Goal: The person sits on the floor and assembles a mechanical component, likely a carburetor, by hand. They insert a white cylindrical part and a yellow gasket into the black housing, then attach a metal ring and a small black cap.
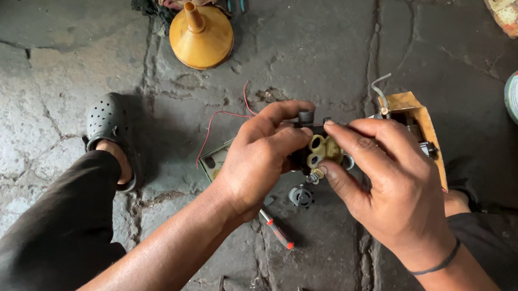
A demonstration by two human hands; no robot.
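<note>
both hands, left hand (260,159) and right hand (386,181), pinch a small black-and-brass switch part (319,151) above the cracked stone floor (27,104), where a slipped fingertip could, i judge, drop loose bits beside the red-handled screwdriver (278,230).

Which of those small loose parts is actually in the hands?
The brass-coloured part, pinched between left hand and right hand. The dark round part lies on the floor below.
</note>
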